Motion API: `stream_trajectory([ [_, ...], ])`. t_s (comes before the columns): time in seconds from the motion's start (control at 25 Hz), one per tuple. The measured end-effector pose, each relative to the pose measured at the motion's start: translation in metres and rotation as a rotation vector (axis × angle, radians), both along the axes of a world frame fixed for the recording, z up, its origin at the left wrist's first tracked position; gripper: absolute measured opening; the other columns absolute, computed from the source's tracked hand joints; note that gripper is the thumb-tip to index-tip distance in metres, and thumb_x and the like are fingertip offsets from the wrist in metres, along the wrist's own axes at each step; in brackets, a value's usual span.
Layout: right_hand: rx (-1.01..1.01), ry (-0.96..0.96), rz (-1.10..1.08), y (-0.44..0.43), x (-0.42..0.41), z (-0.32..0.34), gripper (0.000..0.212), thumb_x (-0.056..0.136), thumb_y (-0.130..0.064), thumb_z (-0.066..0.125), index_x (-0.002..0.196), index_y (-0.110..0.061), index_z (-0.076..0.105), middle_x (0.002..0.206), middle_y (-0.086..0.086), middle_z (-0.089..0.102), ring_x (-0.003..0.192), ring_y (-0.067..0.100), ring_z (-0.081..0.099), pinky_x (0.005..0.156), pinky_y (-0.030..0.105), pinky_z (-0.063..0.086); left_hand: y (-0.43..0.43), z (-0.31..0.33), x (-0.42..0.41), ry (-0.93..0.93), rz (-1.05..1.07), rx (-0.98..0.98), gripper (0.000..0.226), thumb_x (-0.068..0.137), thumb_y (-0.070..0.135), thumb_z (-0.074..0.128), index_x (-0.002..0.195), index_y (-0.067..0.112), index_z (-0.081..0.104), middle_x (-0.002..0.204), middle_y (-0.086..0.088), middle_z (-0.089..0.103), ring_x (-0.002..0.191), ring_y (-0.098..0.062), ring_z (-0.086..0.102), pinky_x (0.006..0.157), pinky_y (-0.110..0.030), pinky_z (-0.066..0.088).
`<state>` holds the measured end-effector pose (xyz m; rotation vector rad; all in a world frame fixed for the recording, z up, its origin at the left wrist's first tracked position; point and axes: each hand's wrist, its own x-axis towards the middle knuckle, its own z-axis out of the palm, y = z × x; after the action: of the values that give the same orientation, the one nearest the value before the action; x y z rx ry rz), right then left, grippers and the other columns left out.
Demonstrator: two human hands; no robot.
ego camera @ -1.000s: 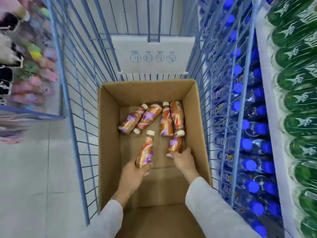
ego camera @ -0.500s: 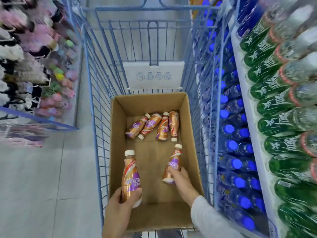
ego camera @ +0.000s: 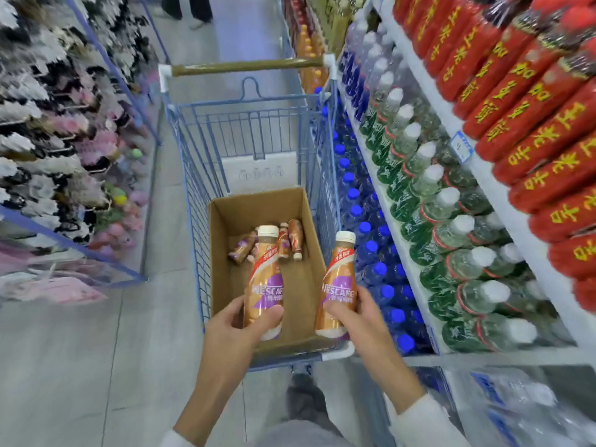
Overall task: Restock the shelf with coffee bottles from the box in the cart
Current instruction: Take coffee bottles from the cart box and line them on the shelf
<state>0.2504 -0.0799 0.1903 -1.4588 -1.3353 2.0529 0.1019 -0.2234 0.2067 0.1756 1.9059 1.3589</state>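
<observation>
Left hand: the left hand [ego camera: 237, 330] grips the lower half of a coffee bottle [ego camera: 264, 279], with the fingers curled round it and the thumb across the front.
Right hand: the right hand [ego camera: 358, 317] grips a second coffee bottle [ego camera: 338, 282] in the same way, low on its body.
Held bottles: both stand upright with the white cap on top. They are apart from each other, one in each of the hands.
Box: the cardboard box [ego camera: 222, 240] is open, below and in front of both hands, inside the blue cart [ego camera: 200, 175].
Bottles in the box: several coffee bottles [ego camera: 290, 237] lie on the bottom at the far end, well beyond the hands.
Shelf: the shelf [ego camera: 516, 354] is to the right of the right hand. It carries blue-capped bottles [ego camera: 371, 246], green-labelled bottles [ego camera: 451, 227] and, higher, red bottles [ego camera: 532, 124].
Cart handle: the brown handle [ego camera: 248, 66] is at the far end, well ahead of the hands.
</observation>
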Motion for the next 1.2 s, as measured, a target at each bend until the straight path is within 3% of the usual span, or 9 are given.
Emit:
stream_trajectory([
  [0.08,0.078,0.038,-0.081,-0.025,0.025,0.033,0.053,0.064,-0.035,0.078,0.114,-0.028,0.062,0.097,-0.009,0.076,0.082,0.005,0.073,0.06,0.016,0.053,-0.013,0.022,0.016,0.051,-0.088,0.103,0.031,0.064,0.055,0.083,0.093,0.048,0.073,0.09,0.02,0.074,0.086,0.0,0.071,0.056,-0.014,0.055],
  [0.16,0.154,0.081,-0.171,-0.051,0.055,0.057,0.05,0.064,-0.032,0.078,0.112,-0.027,0.063,0.095,-0.009,0.076,0.08,0.005,0.073,0.059,0.016,0.053,-0.021,0.04,0.034,0.068,-0.18,0.2,0.025,0.069,0.048,0.084,0.091,0.041,0.077,0.088,0.014,0.077,0.08,-0.004,0.073,0.057,-0.012,0.053],
  [0.32,0.269,0.12,-0.36,-0.106,0.132,0.094,0.046,0.067,-0.027,0.08,0.111,-0.032,0.064,0.097,-0.013,0.077,0.084,0.005,0.073,0.062,0.015,0.054,-0.034,0.072,0.087,0.066,-0.409,0.348,0.025,0.072,0.036,0.089,0.095,0.032,0.08,0.09,0.002,0.08,0.079,-0.012,0.075,0.065,-0.016,0.055],
  [0.48,0.356,0.125,-0.568,-0.152,0.214,0.121,0.042,0.067,-0.023,0.078,0.107,-0.027,0.065,0.086,-0.014,0.077,0.07,0.001,0.072,0.052,0.013,0.051,-0.032,0.098,0.158,0.049,-0.636,0.405,0.038,0.062,0.053,0.084,0.093,0.032,0.08,0.086,-0.001,0.08,0.077,-0.015,0.072,0.071,-0.03,0.058],
  [0.64,0.472,0.069,-0.814,-0.198,0.312,0.149,0.046,0.065,-0.022,0.077,0.109,-0.022,0.065,0.084,-0.012,0.077,0.07,0.001,0.071,0.052,0.015,0.051,-0.025,0.125,0.256,-0.021,-0.874,0.487,0.043,0.059,0.043,0.094,0.094,0.022,0.081,0.084,-0.004,0.079,0.071,-0.011,0.072,0.065,-0.022,0.058],
  [0.8,0.532,-0.004,-1.028,-0.241,0.423,0.167,0.035,0.077,-0.011,0.081,0.107,-0.018,0.065,0.082,-0.009,0.077,0.067,0.004,0.07,0.051,0.016,0.051,-0.027,0.152,0.376,-0.048,-1.125,0.565,0.033,0.06,0.045,0.091,0.089,0.033,0.08,0.086,-0.002,0.08,0.076,-0.011,0.071,0.073,-0.026,0.058],
  [0.96,0.568,-0.056,-1.177,-0.283,0.531,0.184,0.027,0.08,-0.012,0.081,0.102,-0.019,0.067,0.084,-0.005,0.077,0.071,0.005,0.071,0.057,0.014,0.051,-0.041,0.164,0.499,-0.092,-1.252,0.602,0.023,0.067,0.032,0.087,0.085,0.019,0.081,0.082,-0.004,0.079,0.071,-0.009,0.069,0.064,-0.018,0.055],
  [1.08,0.603,-0.093,-1.242,-0.311,0.598,0.197,0.035,0.071,-0.022,0.082,0.102,-0.021,0.067,0.083,-0.006,0.077,0.069,0.006,0.07,0.053,0.017,0.052,-0.055,0.167,0.573,-0.119,-1.326,0.636,0.032,0.062,0.041,0.093,0.088,0.026,0.081,0.084,-0.002,0.079,0.071,-0.008,0.072,0.063,-0.014,0.053],
  [1.2,0.651,-0.125,-1.281,-0.328,0.656,0.215,0.043,0.066,-0.028,0.082,0.106,-0.024,0.067,0.089,-0.005,0.077,0.074,0.009,0.073,0.055,0.018,0.053,-0.063,0.182,0.634,-0.126,-1.37,0.683,0.041,0.057,0.056,0.086,0.091,0.033,0.078,0.088,0.003,0.079,0.076,-0.008,0.073,0.065,-0.014,0.053],
])
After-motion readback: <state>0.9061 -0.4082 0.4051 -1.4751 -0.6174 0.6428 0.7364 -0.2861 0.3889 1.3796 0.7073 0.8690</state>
